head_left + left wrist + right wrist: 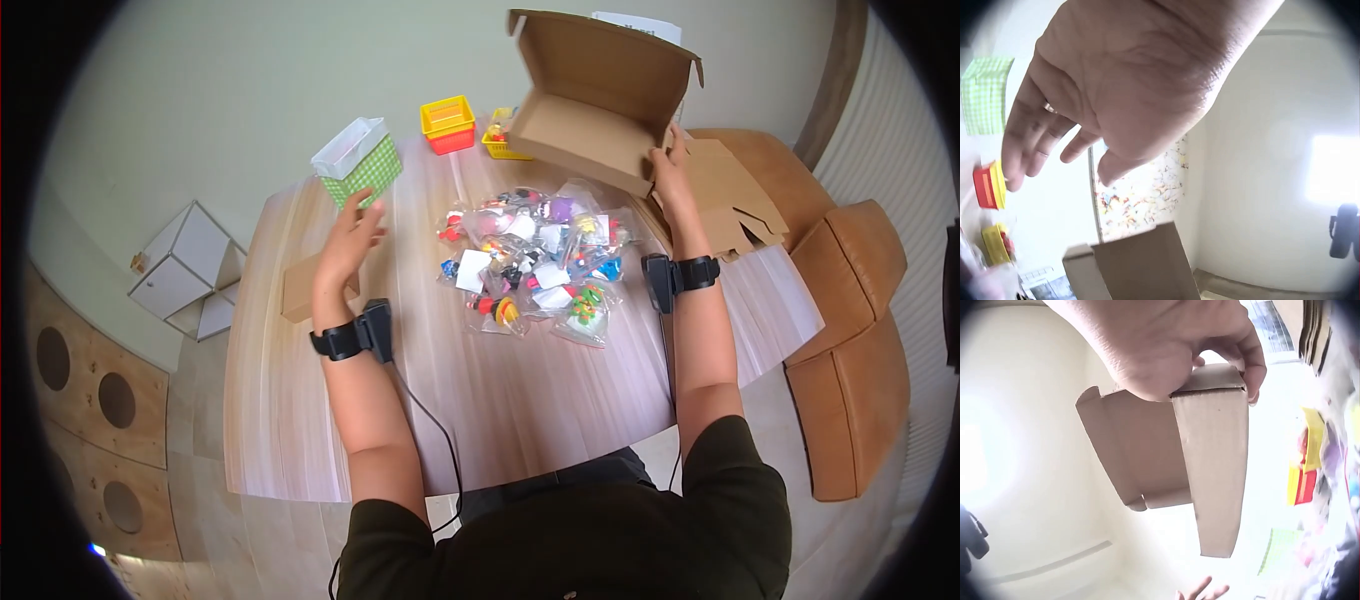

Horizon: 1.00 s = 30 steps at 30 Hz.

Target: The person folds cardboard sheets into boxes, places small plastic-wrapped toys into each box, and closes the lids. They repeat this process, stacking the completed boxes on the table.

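Observation:
An open cardboard box with its lid raised is held up over the back right of the table. My right hand grips it by its right end; the right wrist view shows the fingers around the corner of the box. My left hand is in the air at the left with fingers spread, holding nothing. In the left wrist view the left hand is also bare. Between the arms lies a pile of small colourful toys in clear plastic bags.
A green checked bin with a white liner, a yellow and red basket and a yellow basket stand at the back. Flattened cardboard lies at the right. Beside the left forearm sits a brown cardboard piece.

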Tool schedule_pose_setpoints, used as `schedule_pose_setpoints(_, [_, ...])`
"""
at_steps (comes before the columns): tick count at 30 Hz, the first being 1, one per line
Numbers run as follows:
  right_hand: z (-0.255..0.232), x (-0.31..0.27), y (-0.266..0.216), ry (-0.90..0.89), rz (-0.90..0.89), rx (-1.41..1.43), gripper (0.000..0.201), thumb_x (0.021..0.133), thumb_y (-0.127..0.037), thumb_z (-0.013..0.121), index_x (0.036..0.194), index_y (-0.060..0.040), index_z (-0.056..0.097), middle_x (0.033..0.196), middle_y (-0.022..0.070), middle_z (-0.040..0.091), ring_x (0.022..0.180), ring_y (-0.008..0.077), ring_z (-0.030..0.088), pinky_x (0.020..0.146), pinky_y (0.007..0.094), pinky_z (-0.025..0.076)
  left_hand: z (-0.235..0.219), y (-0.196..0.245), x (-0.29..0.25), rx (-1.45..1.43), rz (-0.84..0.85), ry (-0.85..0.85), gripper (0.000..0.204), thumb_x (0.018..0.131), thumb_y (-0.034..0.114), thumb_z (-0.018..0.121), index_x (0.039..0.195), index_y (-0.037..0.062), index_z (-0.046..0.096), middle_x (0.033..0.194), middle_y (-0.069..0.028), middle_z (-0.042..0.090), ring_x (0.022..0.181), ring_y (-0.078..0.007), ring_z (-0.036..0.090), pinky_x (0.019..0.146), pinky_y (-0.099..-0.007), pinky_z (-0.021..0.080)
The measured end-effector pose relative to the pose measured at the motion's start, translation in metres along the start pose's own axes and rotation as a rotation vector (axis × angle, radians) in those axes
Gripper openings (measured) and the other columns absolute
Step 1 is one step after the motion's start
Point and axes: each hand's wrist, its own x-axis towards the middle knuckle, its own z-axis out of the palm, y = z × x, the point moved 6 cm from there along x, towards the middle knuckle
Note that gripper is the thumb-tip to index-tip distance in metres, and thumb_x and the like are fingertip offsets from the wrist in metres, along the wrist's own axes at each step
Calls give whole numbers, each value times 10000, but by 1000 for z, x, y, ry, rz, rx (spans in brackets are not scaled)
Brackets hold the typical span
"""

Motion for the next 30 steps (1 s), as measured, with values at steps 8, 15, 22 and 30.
schedule_pose_setpoints(8, [-112,41,98,463,0,-243,733,831,-188,584,1477,-20,278,1491,266,312,1380,401,294,1137,436,253,-83,-110,8,647,-283,383,619,890,378,630,1368,27,451,1144,-261,636,1049,-352,637,900,-405,498])
schedule_pose_setpoints(15, [-123,7,81,831,158,-432,708,779,-150,620,1427,-37,357,1449,284,315,1350,442,284,1118,501,249,-67,-106,-11,796,-364,320,727,727,400,768,1309,54,503,1195,-224,615,1133,-377,583,934,-443,491])
schedule_pose_setpoints(22, [-88,-3,-32,694,-507,-125,531,831,-61,573,1336,21,430,1379,200,396,1324,326,347,1090,415,302,-71,-89,-34,840,-615,394,746,722,491,761,1322,117,523,1353,-184,520,1242,-360,510,1023,-526,393])
schedule_pose_setpoints(30, [38,-55,-122,-122,-554,157,263,945,-62,529,1199,-18,580,1201,90,606,1158,184,551,1004,321,413,-105,-159,-43,517,-853,567,843,771,614,665,1406,110,432,1450,-187,410,1338,-350,413,1093,-558,281])
